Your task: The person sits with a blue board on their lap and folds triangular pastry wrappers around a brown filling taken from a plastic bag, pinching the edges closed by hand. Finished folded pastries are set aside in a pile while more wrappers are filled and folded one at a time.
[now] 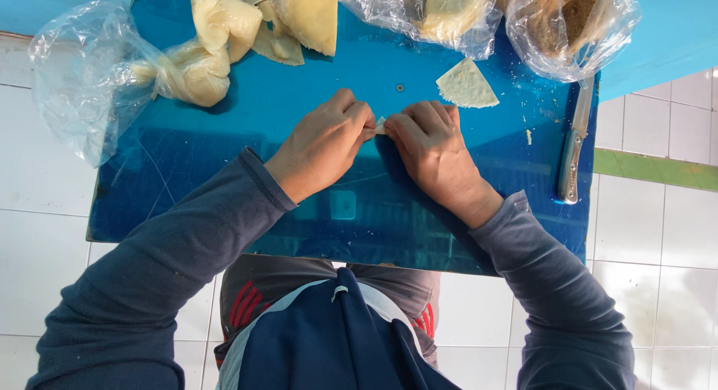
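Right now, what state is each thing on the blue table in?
Left hand: closed, pinching the small dough piece.
Right hand: closed, pinching it from the other side.
Small dough piece: held between both hands, mostly hidden.
Triangular dough sheet: lying flat, untouched.
Knife: lying at the table's right edge, unheld.
Left plastic bag: open, dough spilling out.
Top plastic bags: filled; whether open or tied, unclear.

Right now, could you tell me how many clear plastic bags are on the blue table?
3: one bag of dough far left, two bags along the far edge right; more may lie out of frame.
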A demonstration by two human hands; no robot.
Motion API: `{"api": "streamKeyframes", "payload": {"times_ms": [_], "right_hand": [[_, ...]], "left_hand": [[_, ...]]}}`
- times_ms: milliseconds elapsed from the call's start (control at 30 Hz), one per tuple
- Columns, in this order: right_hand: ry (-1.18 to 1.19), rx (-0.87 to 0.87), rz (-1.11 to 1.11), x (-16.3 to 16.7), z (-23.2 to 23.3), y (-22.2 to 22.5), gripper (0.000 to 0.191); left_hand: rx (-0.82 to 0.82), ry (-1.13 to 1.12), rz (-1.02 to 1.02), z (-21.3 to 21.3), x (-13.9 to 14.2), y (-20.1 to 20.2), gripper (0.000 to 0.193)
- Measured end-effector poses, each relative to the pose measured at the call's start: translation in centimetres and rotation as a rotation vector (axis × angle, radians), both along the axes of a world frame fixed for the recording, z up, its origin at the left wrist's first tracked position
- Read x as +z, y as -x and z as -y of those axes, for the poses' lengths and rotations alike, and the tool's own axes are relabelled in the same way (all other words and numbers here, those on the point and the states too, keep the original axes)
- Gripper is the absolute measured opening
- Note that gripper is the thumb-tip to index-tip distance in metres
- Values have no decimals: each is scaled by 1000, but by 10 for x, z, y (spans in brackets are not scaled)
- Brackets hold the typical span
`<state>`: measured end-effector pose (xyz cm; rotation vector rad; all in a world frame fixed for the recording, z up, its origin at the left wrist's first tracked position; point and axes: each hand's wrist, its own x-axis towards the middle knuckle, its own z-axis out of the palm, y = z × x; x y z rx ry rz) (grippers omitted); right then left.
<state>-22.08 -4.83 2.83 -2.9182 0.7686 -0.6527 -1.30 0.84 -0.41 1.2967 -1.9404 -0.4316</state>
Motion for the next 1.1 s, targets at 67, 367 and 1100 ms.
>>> {"api": "streamKeyframes", "payload": {"times_ms": [67, 367, 1100], "right_hand": [[69, 29, -25, 2, -5, 3, 21], [194, -74, -187, -2, -13, -11, 57], [-131, 29, 142, -17, 19, -10, 17]], "left_hand": [[40, -22, 31, 0, 0, 1, 13], [109, 72, -4, 2, -7, 3, 10], [238, 378, 60, 15, -4, -13, 4]]}}
